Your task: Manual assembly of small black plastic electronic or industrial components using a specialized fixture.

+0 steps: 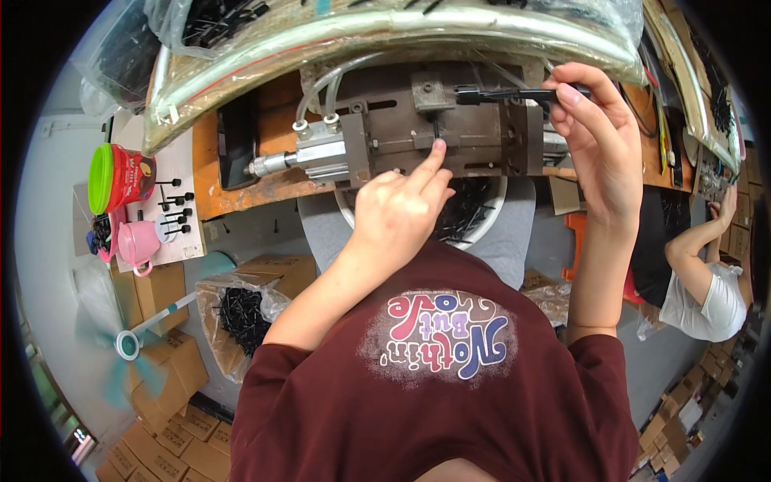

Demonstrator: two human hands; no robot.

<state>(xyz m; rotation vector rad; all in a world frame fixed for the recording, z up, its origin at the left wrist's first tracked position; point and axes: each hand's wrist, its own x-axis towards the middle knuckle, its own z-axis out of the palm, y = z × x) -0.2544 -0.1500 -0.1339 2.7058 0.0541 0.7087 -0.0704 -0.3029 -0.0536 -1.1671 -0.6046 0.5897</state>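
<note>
My right hand (602, 132) is raised at the right of a metal fixture (401, 88). Its thumb and fingers pinch a slim black plastic stick (490, 95), whose thicker end points left. At the middle of the fixture, my left hand (397, 213) has its index finger stretched forward and the other fingers curled. That fingertip meets the near end of a small black rod (437, 127), which stands against a metal block (432, 92). The left thumb is hidden. Below the fixture, a white tub (345, 210) of black parts sits between my legs, partly covered by my left hand.
An air cylinder (321, 157) with clear hoses joins the fixture's left side. A red bucket (132, 178) and pink cup (136, 243) stand left. A fan (127, 345) and a bag of black parts (241, 317) are lower left. Another person (707, 297) works at right.
</note>
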